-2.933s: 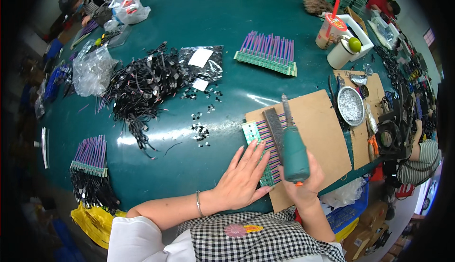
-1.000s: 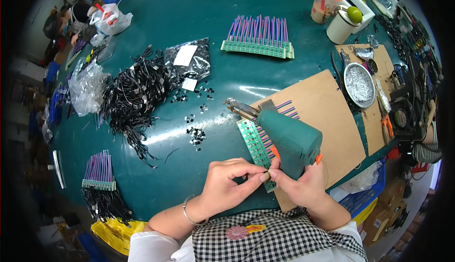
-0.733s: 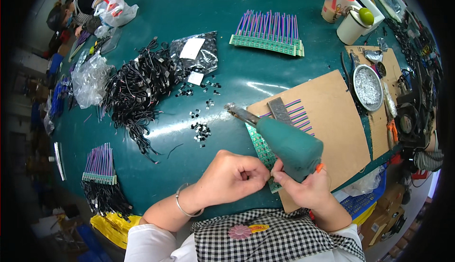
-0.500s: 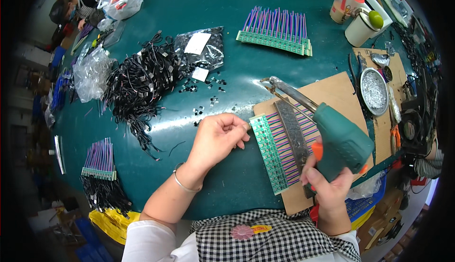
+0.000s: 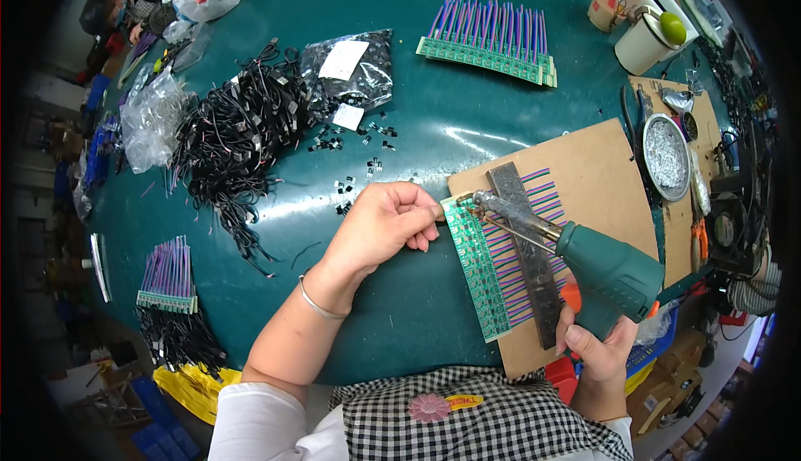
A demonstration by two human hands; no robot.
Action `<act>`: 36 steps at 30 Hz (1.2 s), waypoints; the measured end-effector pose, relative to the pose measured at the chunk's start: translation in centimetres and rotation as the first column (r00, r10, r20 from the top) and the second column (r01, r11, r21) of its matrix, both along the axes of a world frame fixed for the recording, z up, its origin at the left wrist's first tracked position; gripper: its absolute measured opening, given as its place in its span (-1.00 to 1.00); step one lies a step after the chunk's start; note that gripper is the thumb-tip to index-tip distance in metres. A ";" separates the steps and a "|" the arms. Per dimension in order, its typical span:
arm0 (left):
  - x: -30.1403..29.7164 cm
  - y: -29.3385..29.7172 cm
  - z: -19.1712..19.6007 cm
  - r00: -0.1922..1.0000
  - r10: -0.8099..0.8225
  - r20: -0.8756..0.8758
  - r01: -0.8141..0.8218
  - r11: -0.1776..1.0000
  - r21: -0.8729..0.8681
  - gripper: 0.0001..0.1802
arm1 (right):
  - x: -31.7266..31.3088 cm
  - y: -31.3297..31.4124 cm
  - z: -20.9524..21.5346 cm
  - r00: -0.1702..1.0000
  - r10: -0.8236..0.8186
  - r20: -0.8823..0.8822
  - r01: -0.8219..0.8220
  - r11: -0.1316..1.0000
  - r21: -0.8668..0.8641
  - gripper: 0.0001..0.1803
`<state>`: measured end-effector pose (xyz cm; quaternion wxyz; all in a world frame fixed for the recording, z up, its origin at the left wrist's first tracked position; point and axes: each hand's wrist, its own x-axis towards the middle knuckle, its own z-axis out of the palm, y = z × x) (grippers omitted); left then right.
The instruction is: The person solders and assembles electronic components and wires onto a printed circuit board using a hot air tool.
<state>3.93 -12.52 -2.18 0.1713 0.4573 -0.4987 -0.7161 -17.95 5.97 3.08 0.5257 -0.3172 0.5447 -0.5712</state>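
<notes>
Soldering gun (image 5: 613,271), one, clasped in right grip (image 5: 602,351), tip at one circuit board (image 5: 480,273); left grip (image 5: 384,226) pinching one small piece (image 5: 439,211)

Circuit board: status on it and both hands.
Right hand gripping green soldering gun, tip at far end of circuit board. Left hand pinched beside that end. Dark bar across wires.

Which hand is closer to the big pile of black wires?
Left. The left hand is below and right of the wires; the right hand is farther right, holding the green tool.
</notes>
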 end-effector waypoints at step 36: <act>0.1 -0.5 -0.1 0.999 -0.044 0.010 0.044 0.999 0.017 -0.87 | 0.6 -0.9 0.1 1.000 -0.004 -0.001 0.004 0.997 0.080 -0.46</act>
